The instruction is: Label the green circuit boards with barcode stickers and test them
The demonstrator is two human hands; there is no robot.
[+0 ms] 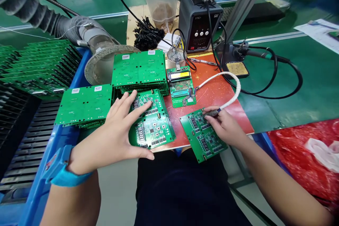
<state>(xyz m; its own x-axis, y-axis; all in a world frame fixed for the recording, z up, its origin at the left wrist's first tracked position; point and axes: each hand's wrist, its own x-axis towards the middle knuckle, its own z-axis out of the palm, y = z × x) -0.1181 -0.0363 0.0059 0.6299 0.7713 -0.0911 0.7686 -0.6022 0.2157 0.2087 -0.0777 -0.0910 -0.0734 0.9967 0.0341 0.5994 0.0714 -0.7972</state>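
My left hand [120, 120] is spread with fingers apart over a stack of green circuit boards [156, 139], face up with digit displays and small buttons. Whether its fingertips touch the top board, I cannot tell. My right hand [224, 125] grips a dark probe [212, 112] at the end of a white sleeved cable [237, 84]. Beneath that hand, a single circuit board [202, 137] lies at an angle, jutting past the table's front edge. The probe's tip is hidden by my fingers. The cable leads to a small tester board [181, 88] with a lit yellow screen.
Face-down board stacks [139, 70] stand behind my left hand. A blue bin [62, 137] with racked boards is on the left, beside a fume duct [106, 60]. At the back are a soldering station [200, 24], black cables [293, 74] and a sponge tray [236, 69].
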